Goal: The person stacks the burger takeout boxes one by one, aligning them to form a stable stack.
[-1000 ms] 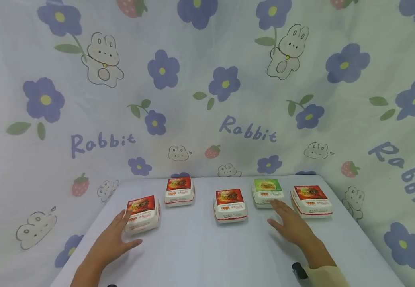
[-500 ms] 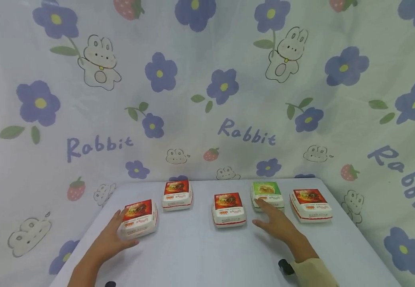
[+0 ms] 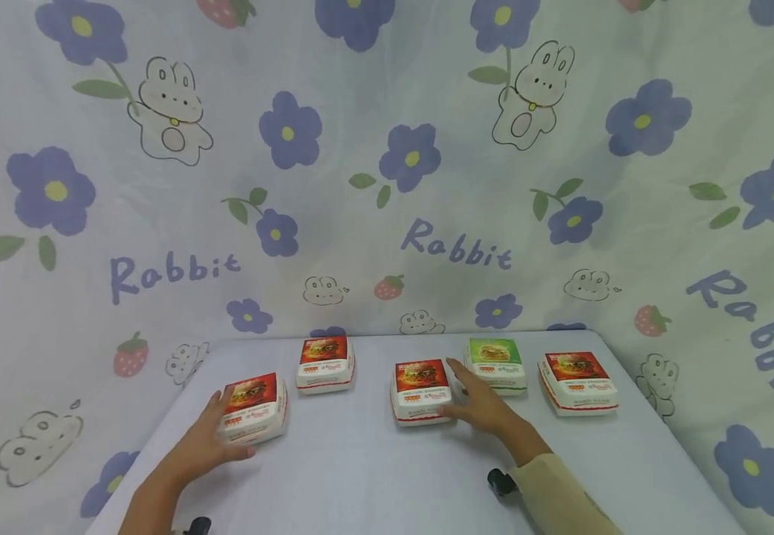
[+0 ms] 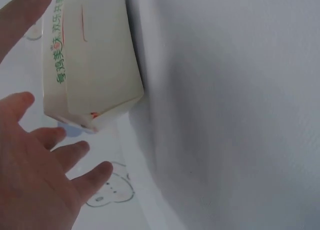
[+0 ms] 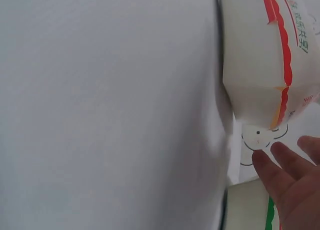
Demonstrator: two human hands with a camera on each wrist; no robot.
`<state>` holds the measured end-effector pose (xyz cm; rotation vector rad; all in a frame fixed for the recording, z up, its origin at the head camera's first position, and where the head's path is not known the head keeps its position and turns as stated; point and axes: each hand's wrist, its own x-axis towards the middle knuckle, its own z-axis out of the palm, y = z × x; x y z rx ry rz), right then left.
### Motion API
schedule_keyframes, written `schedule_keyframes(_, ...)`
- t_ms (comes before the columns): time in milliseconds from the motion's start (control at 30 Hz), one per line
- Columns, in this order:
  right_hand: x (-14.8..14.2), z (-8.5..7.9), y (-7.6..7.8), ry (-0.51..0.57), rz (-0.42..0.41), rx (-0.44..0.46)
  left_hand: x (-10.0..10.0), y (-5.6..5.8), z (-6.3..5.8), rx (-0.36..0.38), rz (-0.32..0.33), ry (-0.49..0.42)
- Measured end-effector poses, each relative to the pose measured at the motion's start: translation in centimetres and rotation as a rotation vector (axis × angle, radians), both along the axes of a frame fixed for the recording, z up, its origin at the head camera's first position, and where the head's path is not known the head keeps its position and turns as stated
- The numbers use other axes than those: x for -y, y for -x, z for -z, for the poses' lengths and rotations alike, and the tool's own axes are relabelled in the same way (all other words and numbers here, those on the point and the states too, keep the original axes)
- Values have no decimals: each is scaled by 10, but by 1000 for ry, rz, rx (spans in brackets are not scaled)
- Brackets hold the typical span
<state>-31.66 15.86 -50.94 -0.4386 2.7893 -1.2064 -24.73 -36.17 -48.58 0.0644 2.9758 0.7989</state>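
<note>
My left hand (image 3: 198, 447) is beside the left-hand burger box (image 3: 253, 407), fingers spread along its left side and thumb in front. In the left wrist view, the fingers are apart and the pale side of that box (image 4: 100, 55) is ahead of them. My right hand (image 3: 490, 410) is at the right side of the middle burger box (image 3: 420, 394), its thumb tip right at the box's front corner. The right wrist view has relaxed, spread fingers below the red-trimmed box (image 5: 255, 55). Both boxes are white with red, burger-printed lids.
A green-lidded burger box (image 3: 494, 362) stands just behind my right hand. Another red-lidded box (image 3: 325, 364) is at the back left, and one more (image 3: 579, 383) at the right. All rest on a white-covered table (image 3: 360, 483) before a printed curtain (image 3: 333, 200).
My right hand has moved left, from in front of the green-lidded box to the middle burger box. The left hand stays by the left-hand box. The head view has shifted slightly.
</note>
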Motion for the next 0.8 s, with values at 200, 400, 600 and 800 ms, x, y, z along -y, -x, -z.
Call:
schedule_keyframes(200, 10, -4, 8, 15, 4, 57, 5, 4, 3, 36, -16, 4)
schedule_keyframes(400, 11, -1, 11, -38, -23, 51, 3, 5, 6, 74, -33, -18)
schedule_keyframes(600, 10, 1, 8, -62, -36, 65, 4, 7, 10, 69, -4, -30)
schedule_keyframes(800, 12, -1, -1, -53, -46, 51, 9, 9, 18, 57, 3, -23)
